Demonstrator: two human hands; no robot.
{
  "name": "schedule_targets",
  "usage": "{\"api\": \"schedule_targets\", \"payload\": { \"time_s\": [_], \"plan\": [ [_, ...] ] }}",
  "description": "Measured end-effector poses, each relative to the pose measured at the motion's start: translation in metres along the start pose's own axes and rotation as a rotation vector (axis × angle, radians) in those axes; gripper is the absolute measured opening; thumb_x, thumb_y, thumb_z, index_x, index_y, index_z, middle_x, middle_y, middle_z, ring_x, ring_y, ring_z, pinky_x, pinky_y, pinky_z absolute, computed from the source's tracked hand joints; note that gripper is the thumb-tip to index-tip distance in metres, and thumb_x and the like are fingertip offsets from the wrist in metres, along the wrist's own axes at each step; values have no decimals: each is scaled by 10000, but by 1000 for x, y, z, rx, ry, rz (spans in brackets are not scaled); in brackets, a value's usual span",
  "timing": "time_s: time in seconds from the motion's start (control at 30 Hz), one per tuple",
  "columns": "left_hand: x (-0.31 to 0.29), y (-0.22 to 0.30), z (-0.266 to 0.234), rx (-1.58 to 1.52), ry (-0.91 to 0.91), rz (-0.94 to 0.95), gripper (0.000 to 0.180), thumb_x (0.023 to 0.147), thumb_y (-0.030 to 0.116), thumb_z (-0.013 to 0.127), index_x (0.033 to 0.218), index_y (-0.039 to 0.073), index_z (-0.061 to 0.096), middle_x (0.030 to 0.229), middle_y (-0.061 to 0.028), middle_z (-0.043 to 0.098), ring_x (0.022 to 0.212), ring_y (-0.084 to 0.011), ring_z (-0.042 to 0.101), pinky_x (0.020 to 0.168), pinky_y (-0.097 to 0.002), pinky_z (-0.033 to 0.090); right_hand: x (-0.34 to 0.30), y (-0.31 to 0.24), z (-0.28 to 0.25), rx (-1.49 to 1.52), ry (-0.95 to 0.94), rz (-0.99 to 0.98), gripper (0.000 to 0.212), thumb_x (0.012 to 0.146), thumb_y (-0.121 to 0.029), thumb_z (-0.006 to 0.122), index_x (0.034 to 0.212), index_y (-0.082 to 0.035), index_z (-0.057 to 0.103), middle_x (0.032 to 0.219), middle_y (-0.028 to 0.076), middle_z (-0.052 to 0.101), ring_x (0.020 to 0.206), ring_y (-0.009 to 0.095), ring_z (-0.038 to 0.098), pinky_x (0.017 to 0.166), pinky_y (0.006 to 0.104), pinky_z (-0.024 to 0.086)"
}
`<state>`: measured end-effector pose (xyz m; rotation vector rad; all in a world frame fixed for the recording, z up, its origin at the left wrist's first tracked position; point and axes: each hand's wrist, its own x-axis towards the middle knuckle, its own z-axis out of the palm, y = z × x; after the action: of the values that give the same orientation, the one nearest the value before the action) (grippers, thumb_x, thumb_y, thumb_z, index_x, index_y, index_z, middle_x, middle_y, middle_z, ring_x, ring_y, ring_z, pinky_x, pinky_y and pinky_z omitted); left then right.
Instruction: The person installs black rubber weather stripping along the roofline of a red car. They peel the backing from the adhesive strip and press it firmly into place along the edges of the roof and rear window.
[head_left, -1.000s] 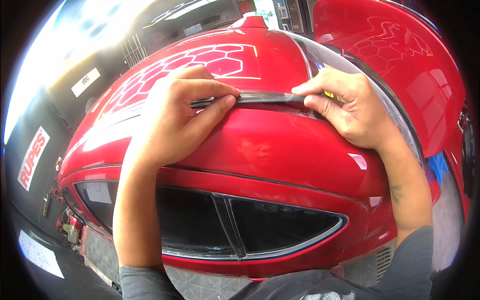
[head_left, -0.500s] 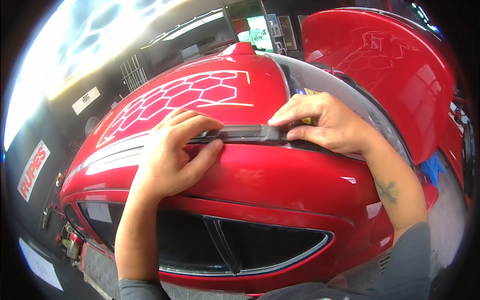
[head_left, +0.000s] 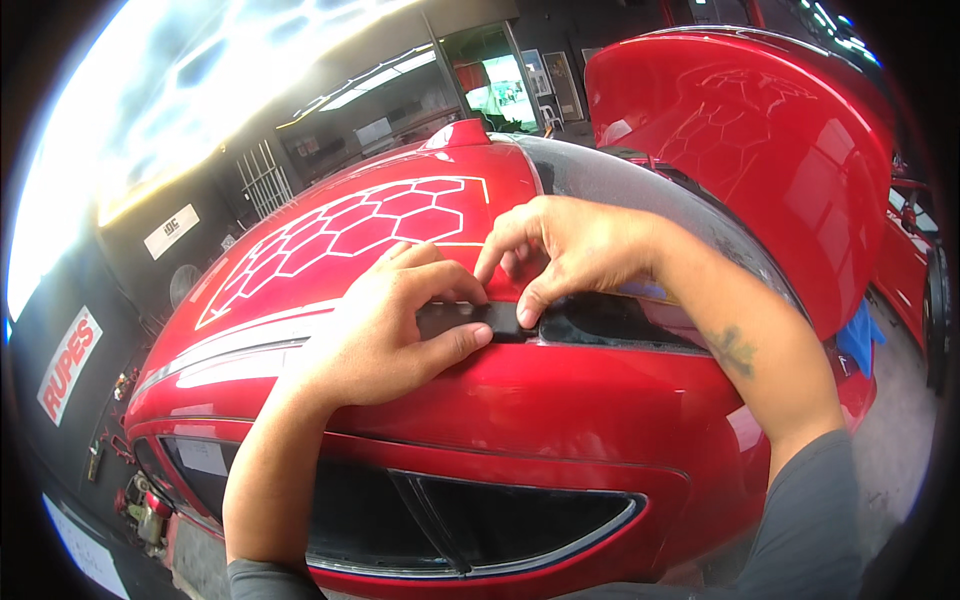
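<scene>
Black trim strip [head_left: 507, 320] is pinched between the fingers of the left hand [head_left: 375, 335] along the red car's [head_left: 580, 395] roof; its end is touched by the parted right hand's [head_left: 575, 250] thumb. Red lettering is borne by a white wall sign [head_left: 70, 365].

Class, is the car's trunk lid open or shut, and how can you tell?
Open: the red trunk lid stands raised at a steep angle beyond the rear window.
</scene>
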<state>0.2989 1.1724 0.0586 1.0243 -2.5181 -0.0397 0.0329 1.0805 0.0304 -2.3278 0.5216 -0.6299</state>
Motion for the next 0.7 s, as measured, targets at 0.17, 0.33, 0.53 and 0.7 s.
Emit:
{"api": "schedule_targets", "payload": {
  "time_s": [0.17,0.33,0.53,0.7],
  "plan": [
    [0,-1,0,-65,-7,-6,233,907,132,918,1117,35,892,1075,-87,740,1001,-238,713,911,-386,583,-10,-5,12,-49,50,-40,338,843,-154,991,1164,-125,889,1129,55,710,1134,230,658,999,387,559],
    [-10,10,-3,90,-14,122,216,1002,143,811,1169,28,886,1119,-108,753,1047,-262,691,924,-397,574,-29,-12,-7,-204,-71,-171,164,963,-179,886,1112,-115,910,1185,54,722,1224,253,642,1087,416,510],
    [-11,14,-1,195,-27,217,266,980,111,794,1213,-11,840,1160,-113,758,1041,-311,677,910,-415,569,-26,-21,8,-111,372,-222,196,1022,-13,749,1200,-22,832,1179,133,834,1118,256,784,1010,396,614],
    [-45,31,40,648,199,186,530,1014,323,781,1385,-51,729,1350,-199,726,1300,-377,684,1138,-457,548,-36,-15,38,-415,258,-413,380,990,56,697,1358,0,770,1412,215,761,1358,390,702,1151,483,571]
  ]
}}
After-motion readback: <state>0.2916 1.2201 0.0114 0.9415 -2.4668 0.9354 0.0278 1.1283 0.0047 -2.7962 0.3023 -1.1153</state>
